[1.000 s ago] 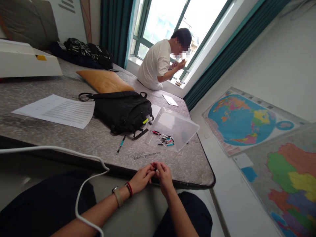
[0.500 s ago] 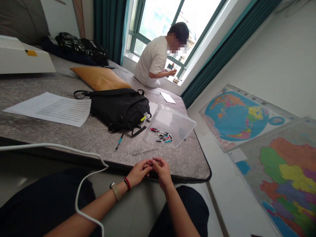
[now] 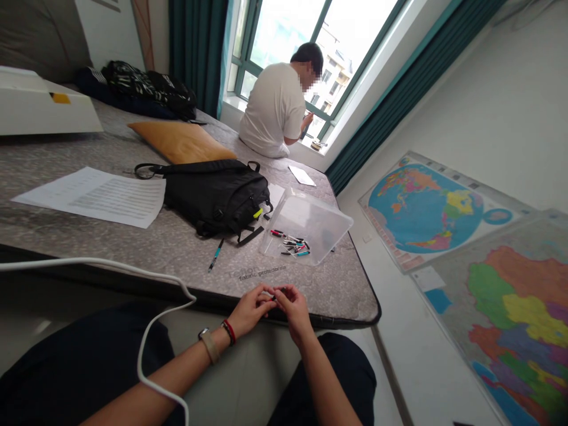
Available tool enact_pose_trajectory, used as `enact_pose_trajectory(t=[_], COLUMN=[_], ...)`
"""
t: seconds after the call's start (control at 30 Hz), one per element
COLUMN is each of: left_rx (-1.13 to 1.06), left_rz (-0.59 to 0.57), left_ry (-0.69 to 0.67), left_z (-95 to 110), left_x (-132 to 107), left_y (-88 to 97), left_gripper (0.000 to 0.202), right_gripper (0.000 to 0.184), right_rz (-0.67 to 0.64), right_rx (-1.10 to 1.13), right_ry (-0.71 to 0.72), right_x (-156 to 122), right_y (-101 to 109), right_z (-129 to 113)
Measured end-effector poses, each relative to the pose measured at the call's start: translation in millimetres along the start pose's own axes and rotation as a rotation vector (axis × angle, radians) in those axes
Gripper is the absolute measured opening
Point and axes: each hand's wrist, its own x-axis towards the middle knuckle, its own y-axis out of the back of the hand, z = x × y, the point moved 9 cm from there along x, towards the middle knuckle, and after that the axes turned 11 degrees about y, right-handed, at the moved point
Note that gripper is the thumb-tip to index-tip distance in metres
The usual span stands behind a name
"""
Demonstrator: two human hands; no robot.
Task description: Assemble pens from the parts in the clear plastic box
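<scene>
As the left hand [image 3: 252, 309] and right hand [image 3: 296, 310] stay pinched together by the mattress [image 3: 331, 293] edge, the small dark piece [image 3: 274, 297] they grip between them now shows some red, so it has probably been turned, while the pens [image 3: 296, 244] in the clear box [image 3: 317, 222] lie unmoved.

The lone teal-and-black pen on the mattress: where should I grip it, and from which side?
Probably pinch the pen around its teal middle, coming from above and the near side, fingers closing across its length. It is slender and lies flat on the mattress, with its far end close to the black backpack.
</scene>
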Motion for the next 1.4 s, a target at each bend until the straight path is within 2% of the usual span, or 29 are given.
enact_pose_trajectory(t=[0.13, 0.3, 0.43, 0.57, 0.7, 0.77, 0.87, 0.93, 1.07, 1.2, 1.27, 1.4], left_rx=[0.03, -0.006, -0.028, 0.012, 0.012, -0.006, -0.053, -0.083, -0.1, -0.04, -0.009, 0.048], left_rz=[0.016, -0.014, 0.011, 0.122, 0.181, 0.169, 0.146, 0.122, 0.087, 0.082, 0.075, 0.13], left_ry=[0.007, 0.013, 0.032, 0.017, 0.02, 0.028, 0.044, 0.06, 0.078, 0.065, 0.085, 0.06], left_z=[-3.0, -5.4, -8.8, -13.4, -18.0, -17.9, -16.3, -16.4, -19.5, -23.0, -27.0, -25.6], left_x=[-1.3, -0.3, 1.3, 0.9, 0.1, 0.4, 1.6, 3.0, 4.2, 3.1, 2.9, 1.8], left_y=[0.1, -3.9, -3.2, 4.7, 8.3, 7.0, 5.0, 2.8, -1.8, -5.3, -7.5, -3.0], left_gripper=[0.033, 0.032, 0.035, 0.034, 0.033, 0.033, 0.035, 0.036, 0.034, 0.03, 0.031, 0.03], right_gripper=[0.048, 0.037, 0.029, 0.034, 0.034, 0.035, 0.048, 0.045, 0.036, 0.044, 0.043, 0.035], right_rz=[-0.038, -0.043, -0.02, 0.064, 0.089, 0.065, 0.012, 0.0, 0.039, 0.051, 0.048, 0.07], right_rx=[0.11, 0.216, 0.147, 0.001, -0.06, 0.01, 0.166, 0.202, 0.167, 0.099, 0.036, -0.046], right_ry=[-0.018, -0.051, -0.012, 0.083, 0.131, 0.1, 0.031, 0.001, 0.003, 0.019, 0.018, 0.074], right_x=[-2.0, -4.9, -1.8, 4.4, 5.6, 3.1, -2.0, -3.8, -2.6, -0.9, -0.7, 0.4], right_y=[-4.7, -2.7, 5.7, 17.5, 17.2, 12.3, 5.1, 5.7, 14.9, 16.8, 16.2, 17.6], right_z=[-6.8, -6.3, 1.9, 8.2, 5.2, 3.9, 5.1, 9.1, 18.4, 20.2, 20.0, 15.4])
